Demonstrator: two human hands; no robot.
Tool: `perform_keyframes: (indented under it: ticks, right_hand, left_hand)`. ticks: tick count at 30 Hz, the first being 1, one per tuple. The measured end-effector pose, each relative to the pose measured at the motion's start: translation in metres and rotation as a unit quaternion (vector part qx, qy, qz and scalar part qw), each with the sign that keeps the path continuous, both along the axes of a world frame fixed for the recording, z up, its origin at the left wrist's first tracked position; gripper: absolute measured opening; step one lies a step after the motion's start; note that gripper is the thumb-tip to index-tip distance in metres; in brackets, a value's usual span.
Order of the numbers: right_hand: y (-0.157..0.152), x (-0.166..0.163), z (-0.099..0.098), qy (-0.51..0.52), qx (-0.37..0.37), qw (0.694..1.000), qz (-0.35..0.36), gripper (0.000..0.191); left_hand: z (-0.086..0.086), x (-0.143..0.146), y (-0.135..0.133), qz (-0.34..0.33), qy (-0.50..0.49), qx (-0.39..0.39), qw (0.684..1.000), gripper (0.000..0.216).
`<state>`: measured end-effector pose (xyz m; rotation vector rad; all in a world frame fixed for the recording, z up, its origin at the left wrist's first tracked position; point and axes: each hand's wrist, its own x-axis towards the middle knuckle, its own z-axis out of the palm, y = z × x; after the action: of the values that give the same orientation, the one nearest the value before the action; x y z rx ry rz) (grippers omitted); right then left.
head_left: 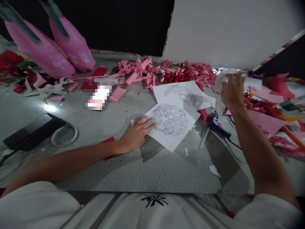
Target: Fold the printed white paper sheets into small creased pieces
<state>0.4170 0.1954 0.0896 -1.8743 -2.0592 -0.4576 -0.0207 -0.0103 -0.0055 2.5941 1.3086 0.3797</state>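
Note:
A white sheet (173, 127) printed with a round black line drawing lies on the grey table (152, 165). My left hand (137, 133) rests flat on its left corner, fingers stretched out. A second printed sheet (188, 92) lies just behind it. Raised at the far right, my right hand (232, 90) has its fingers closed on a white piece of paper (220, 79) above the paper scraps.
Pink and red cut-paper flowers (166, 71) are heaped along the back. A blue glue gun (215, 122) lies right of the sheets. Two pink bags (57, 51) stand at the back left. A tape roll (64, 135) and a black box (30, 130) sit left.

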Motion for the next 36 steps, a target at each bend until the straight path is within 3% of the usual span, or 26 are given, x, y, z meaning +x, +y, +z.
perform_keyframes:
  ticks: [2, 5, 7, 11, 14, 16, 19, 22, 25, 27, 29, 32, 36]
  right_hand:
    - [0.008, -0.016, -0.013, 0.022, -0.020, 0.998, 0.062, 0.039]
    - [0.013, -0.038, -0.039, 0.029, -0.113, 0.981, 0.154, 0.027]
    - [0.011, -0.045, -0.048, 0.038, -0.114, 0.976, 0.180, 0.034]
    - [-0.014, -0.050, -0.036, 0.060, -0.064, 0.974, 0.209, 0.041]
    - [-0.057, -0.065, -0.019, 0.111, -0.048, 0.958, 0.260, 0.042]
    - [-0.093, -0.080, -0.011, 0.153, -0.081, 0.940, 0.293, 0.040]
    - [-0.141, -0.098, -0.004, 0.226, -0.164, 0.908, 0.313, 0.036]
    - [-0.171, -0.103, -0.002, 0.265, -0.259, 0.867, 0.333, 0.033]
    - [-0.187, -0.102, -0.010, 0.204, -0.343, 0.830, 0.390, 0.039]
    - [-0.195, -0.103, -0.020, 0.138, -0.387, 0.807, 0.423, 0.054]
    - [-0.202, -0.106, -0.033, 0.093, -0.374, 0.815, 0.432, 0.067]
    - [-0.203, -0.113, -0.049, 0.054, -0.287, 0.862, 0.414, 0.064]
    - [-0.176, -0.116, -0.060, 0.014, -0.199, 0.912, 0.359, 0.069]
  left_hand:
    - [-0.003, -0.001, 0.001, 0.002, -0.012, 0.015, 1.000, 0.054]
    - [-0.004, -0.004, -0.001, -0.006, -0.047, 0.063, 0.997, 0.048]
    - [0.000, -0.007, -0.006, -0.025, -0.094, 0.129, 0.987, 0.051]
    - [0.018, -0.007, -0.026, -0.133, -0.172, 0.248, 0.944, 0.057]
    - [0.031, -0.002, -0.043, -0.292, -0.148, 0.242, 0.913, 0.049]
    - [0.035, 0.001, -0.049, -0.342, -0.126, 0.219, 0.905, 0.042]
    - [0.034, 0.000, -0.047, -0.322, -0.100, 0.129, 0.933, 0.044]
    - [0.029, -0.009, -0.036, -0.290, -0.043, 0.032, 0.955, 0.054]
    - [0.025, -0.017, -0.030, -0.251, -0.005, 0.043, 0.967, 0.052]
    - [0.022, -0.019, -0.030, -0.230, 0.007, 0.070, 0.971, 0.049]
    - [0.018, -0.021, -0.031, -0.226, 0.013, 0.096, 0.969, 0.047]
    - [0.011, -0.023, -0.029, -0.223, -0.006, 0.125, 0.967, 0.044]
    - [0.004, -0.026, -0.021, -0.217, -0.049, 0.117, 0.968, 0.043]
